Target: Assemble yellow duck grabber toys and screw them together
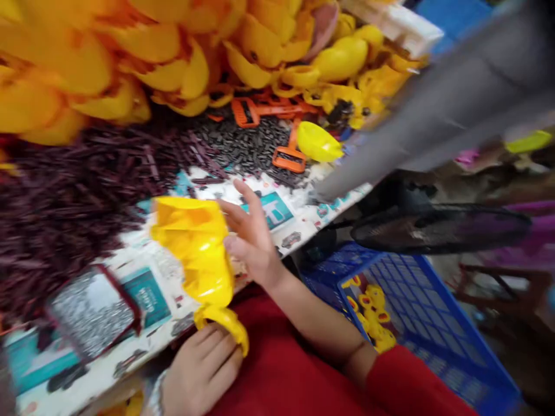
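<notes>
A hollow, glossy yellow plastic shell (199, 248) is held up over the front edge of the table, with a curved yellow loop at its lower end. My left hand (208, 370) has its fingers wrapped round that loop. Beside the shell's right side is my right hand (254, 242), its index finger stretched out and its fingers apart. The thumb of that hand comes close to the shell; whether it touches cannot be made out. Behind the hands lie piles of dark purple strips (87, 185) and small black pieces (243, 144).
Many yellow shells (143, 52) are heaped at the back. A tray of small silvery parts (93, 312) sits front left. Orange frames (289, 159) lie near a grey post (416, 104). Right of the table, a blue crate (433, 312) holds yellow pieces below a black fan (437, 228).
</notes>
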`<act>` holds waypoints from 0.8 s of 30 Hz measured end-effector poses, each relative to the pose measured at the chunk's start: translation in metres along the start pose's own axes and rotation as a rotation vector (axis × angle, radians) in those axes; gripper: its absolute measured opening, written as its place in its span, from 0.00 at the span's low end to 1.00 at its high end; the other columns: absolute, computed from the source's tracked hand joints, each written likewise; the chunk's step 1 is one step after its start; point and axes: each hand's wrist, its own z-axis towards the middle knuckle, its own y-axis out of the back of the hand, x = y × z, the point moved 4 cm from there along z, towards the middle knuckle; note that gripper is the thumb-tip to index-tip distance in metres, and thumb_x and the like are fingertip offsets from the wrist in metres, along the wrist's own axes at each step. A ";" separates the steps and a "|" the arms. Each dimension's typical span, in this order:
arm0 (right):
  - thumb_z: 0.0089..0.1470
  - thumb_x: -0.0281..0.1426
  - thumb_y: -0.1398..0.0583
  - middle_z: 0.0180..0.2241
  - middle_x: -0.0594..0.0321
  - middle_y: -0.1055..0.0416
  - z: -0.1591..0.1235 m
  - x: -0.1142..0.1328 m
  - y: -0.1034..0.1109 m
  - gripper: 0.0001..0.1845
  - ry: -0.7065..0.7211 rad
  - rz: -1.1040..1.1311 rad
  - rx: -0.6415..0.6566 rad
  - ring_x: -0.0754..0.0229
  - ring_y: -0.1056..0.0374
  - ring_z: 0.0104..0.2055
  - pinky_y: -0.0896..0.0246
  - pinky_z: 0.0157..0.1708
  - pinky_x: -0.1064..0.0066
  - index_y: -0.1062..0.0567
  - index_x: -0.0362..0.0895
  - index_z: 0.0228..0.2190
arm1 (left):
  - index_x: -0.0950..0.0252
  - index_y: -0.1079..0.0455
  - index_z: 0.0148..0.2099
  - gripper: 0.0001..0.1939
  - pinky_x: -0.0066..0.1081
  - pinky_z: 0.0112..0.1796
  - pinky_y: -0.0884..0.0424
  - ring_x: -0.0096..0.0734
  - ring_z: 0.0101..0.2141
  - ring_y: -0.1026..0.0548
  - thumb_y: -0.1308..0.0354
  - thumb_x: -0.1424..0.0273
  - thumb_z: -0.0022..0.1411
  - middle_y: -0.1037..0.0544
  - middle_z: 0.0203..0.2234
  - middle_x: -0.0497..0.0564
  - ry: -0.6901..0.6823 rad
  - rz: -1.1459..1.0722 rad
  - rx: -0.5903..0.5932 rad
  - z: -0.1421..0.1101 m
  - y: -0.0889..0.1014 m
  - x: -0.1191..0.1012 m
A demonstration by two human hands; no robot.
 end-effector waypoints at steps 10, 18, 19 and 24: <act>0.59 0.33 0.51 0.40 0.60 0.33 0.013 -0.023 -0.018 0.12 -0.079 -0.750 0.217 0.63 0.34 0.39 0.36 0.38 0.75 0.32 0.41 0.39 | 0.68 0.31 0.41 0.15 0.48 0.42 0.32 0.48 0.43 0.28 0.47 0.60 0.60 0.25 0.40 0.64 0.370 0.309 -0.236 0.021 0.011 0.028; 0.50 0.24 0.40 0.27 0.56 0.34 0.088 -0.030 -0.019 0.05 -0.116 -1.476 0.205 0.54 0.37 0.31 0.44 0.34 0.69 0.32 0.37 0.26 | 0.67 0.34 0.49 0.26 0.46 0.52 0.39 0.51 0.56 0.37 0.40 0.55 0.53 0.35 0.56 0.65 0.387 0.241 0.076 0.024 -0.004 0.043; 0.50 0.22 0.41 0.27 0.56 0.34 0.090 -0.027 -0.021 0.04 -0.118 -1.517 0.229 0.54 0.36 0.31 0.45 0.34 0.69 0.33 0.37 0.25 | 0.67 0.35 0.50 0.27 0.46 0.52 0.38 0.51 0.56 0.37 0.39 0.56 0.52 0.37 0.57 0.67 0.388 0.220 0.087 0.022 -0.003 0.043; 0.55 0.24 0.44 0.31 0.62 0.33 0.075 0.005 -0.052 0.03 0.099 -1.426 0.521 0.63 0.36 0.30 0.45 0.32 0.74 0.32 0.38 0.34 | 0.68 0.35 0.48 0.30 0.45 0.52 0.38 0.53 0.56 0.37 0.35 0.56 0.47 0.41 0.59 0.68 0.427 0.207 0.084 0.021 -0.003 0.043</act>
